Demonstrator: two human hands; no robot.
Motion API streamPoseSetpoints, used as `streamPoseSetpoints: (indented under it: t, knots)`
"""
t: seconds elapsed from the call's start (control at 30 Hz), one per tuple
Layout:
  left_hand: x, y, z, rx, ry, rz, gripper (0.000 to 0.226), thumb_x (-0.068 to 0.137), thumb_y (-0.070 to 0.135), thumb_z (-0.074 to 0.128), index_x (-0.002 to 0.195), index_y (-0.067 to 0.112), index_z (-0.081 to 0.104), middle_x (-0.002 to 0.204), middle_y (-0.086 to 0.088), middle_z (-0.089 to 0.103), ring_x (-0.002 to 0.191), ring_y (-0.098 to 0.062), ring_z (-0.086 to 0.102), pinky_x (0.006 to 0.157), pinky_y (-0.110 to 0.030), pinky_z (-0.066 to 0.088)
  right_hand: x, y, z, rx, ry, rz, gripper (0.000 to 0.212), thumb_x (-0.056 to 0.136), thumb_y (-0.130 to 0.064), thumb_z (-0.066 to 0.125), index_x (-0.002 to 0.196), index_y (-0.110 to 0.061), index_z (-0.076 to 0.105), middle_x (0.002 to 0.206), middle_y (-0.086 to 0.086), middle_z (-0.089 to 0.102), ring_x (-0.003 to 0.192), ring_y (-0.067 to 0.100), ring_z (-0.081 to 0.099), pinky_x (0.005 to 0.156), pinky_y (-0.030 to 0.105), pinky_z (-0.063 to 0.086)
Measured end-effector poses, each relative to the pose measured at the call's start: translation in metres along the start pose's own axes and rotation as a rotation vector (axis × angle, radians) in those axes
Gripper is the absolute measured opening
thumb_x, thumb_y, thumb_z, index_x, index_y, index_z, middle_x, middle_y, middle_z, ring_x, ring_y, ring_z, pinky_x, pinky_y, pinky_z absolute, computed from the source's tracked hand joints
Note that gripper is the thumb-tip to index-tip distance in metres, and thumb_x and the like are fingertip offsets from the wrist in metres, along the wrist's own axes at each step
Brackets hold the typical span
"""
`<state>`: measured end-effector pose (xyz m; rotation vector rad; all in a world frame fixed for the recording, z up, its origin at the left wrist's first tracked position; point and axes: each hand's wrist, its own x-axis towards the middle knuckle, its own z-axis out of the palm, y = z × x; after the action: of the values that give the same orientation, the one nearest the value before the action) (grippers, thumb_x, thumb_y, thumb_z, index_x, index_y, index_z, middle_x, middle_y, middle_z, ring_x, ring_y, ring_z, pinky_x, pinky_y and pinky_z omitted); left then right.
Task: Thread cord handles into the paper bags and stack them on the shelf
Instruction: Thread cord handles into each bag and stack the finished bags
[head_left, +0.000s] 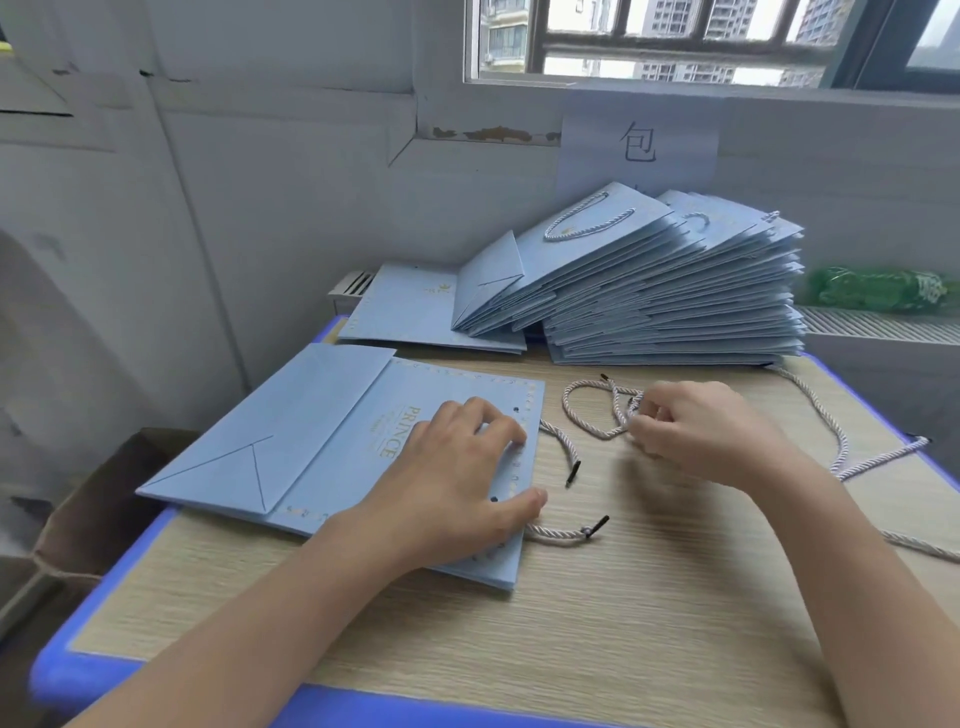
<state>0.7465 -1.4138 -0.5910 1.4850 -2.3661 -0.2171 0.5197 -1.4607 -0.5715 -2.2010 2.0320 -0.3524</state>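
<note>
Pale blue flat-folded paper bags, one pinned under the left hand, a twisted cord in the right.

Pale blue flat-folded paper bag (332, 441) lies on the wood-grain desk with a blue rim (597, 623), near its left side; it looks light, thin and easily creased, likely to slide unless pressed flat, so the spot to steady it seems to be beside the punched holes at its right edge. Behind it the leaning stack of finished blue bags (675, 291) hides its own lower layers. Left hand (462, 483) rests on the bag, fingers spread, its grip closed on nothing. Right hand (711, 431) pinches the white twisted cord with black tips (587, 410), limp and floppy, best taken near a stiff tip. Its fingertips are hidden, and another cord runs out of view at the right.
</note>
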Motion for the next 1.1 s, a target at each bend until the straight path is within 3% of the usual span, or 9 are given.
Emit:
streamPoseSetpoints:
  t: [0.07,0.13,0.27,0.37,0.53,0.7,0.77,0.9,1.1]
  knots:
    - [0.000,0.001,0.000,0.006,-0.006,-0.005,0.049,0.087,0.055,0.049,0.129,0.032,0.041,0.128,0.014,0.035,0.120,-0.008,0.028,0.104,-0.027,0.025,0.002,-0.009,0.009,-0.015,0.052,-0.052,0.028,0.085,-0.053,0.053,0.083,-0.026,0.053,0.079,-0.010,0.057,0.082,0.016,0.052,0.070,0.032,0.043]
    - [0.000,0.001,-0.001,0.014,-0.011,-0.017,0.050,0.087,0.057,0.048,0.130,0.033,0.040,0.129,0.013,0.033,0.122,-0.008,0.026,0.104,-0.027,0.023,0.002,-0.016,0.014,0.006,0.073,-0.105,0.024,0.085,-0.048,0.059,0.085,-0.024,0.054,0.080,-0.008,0.058,0.083,0.015,0.050,0.070,0.031,0.042]
    - [-0.001,0.000,-0.001,0.018,-0.025,-0.051,0.050,0.086,0.059,0.047,0.130,0.038,0.039,0.131,0.011,0.031,0.124,-0.009,0.023,0.104,-0.028,0.020,-0.006,-0.010,-0.003,0.129,-0.128,-0.128,0.019,0.079,-0.026,0.068,0.068,-0.022,0.053,0.069,-0.008,0.052,0.067,0.011,0.047,0.059,0.027,0.036]
    - [-0.002,0.000,-0.002,0.001,-0.041,-0.051,0.050,0.086,0.059,0.048,0.131,0.038,0.039,0.132,0.011,0.031,0.124,-0.009,0.023,0.106,-0.028,0.022,-0.007,-0.005,-0.009,0.168,-0.190,-0.074,0.022,0.080,-0.032,0.067,0.070,-0.018,0.053,0.069,-0.005,0.053,0.064,0.010,0.047,0.058,0.028,0.035]
    - [-0.002,0.001,-0.004,-0.011,-0.074,0.002,0.059,0.086,0.061,0.047,0.136,0.033,0.035,0.138,0.014,0.033,0.130,-0.006,0.027,0.109,-0.026,0.023,0.005,-0.011,0.013,0.158,0.154,0.002,0.029,0.085,-0.051,0.057,0.081,-0.023,0.053,0.071,-0.010,0.051,0.078,0.017,0.052,0.065,0.031,0.037]
    - [-0.005,0.003,-0.003,-0.005,-0.176,0.017,0.078,0.083,0.066,0.048,0.145,0.026,0.022,0.158,0.012,0.009,0.143,-0.002,0.004,0.114,-0.022,0.002,0.010,-0.011,0.024,0.206,0.243,-0.039,0.009,0.086,-0.029,0.064,0.079,-0.024,0.061,0.079,-0.006,0.051,0.079,0.017,0.050,0.067,0.027,0.037]
    - [-0.004,0.001,-0.003,0.015,-0.177,0.002,0.076,0.082,0.067,0.048,0.144,0.029,0.023,0.158,0.010,0.006,0.144,-0.004,0.000,0.117,-0.027,0.002,0.006,-0.012,0.018,0.335,0.290,-0.080,0.010,0.085,-0.021,0.065,0.076,-0.021,0.061,0.077,-0.006,0.059,0.072,0.013,0.052,0.062,0.014,0.037]
    - [-0.002,0.000,-0.005,-0.042,-0.136,-0.079,0.068,0.081,0.064,0.052,0.139,0.037,0.030,0.149,0.005,0.018,0.139,-0.011,0.013,0.112,-0.029,0.017,-0.012,-0.034,0.001,0.709,0.042,-0.272,0.010,0.083,-0.012,0.068,0.082,-0.022,0.070,0.070,-0.005,0.067,0.064,0.007,0.057,0.060,0.019,0.044]
    - [-0.001,-0.005,-0.003,-0.124,-0.115,-0.094,0.069,0.082,0.058,0.057,0.141,0.032,0.030,0.143,0.011,0.027,0.135,-0.008,0.024,0.104,-0.022,0.022,-0.020,-0.056,0.017,0.617,-0.078,-0.437,0.013,0.082,-0.018,0.069,0.075,-0.028,0.071,0.069,-0.013,0.065,0.063,0.001,0.055,0.065,0.018,0.045]
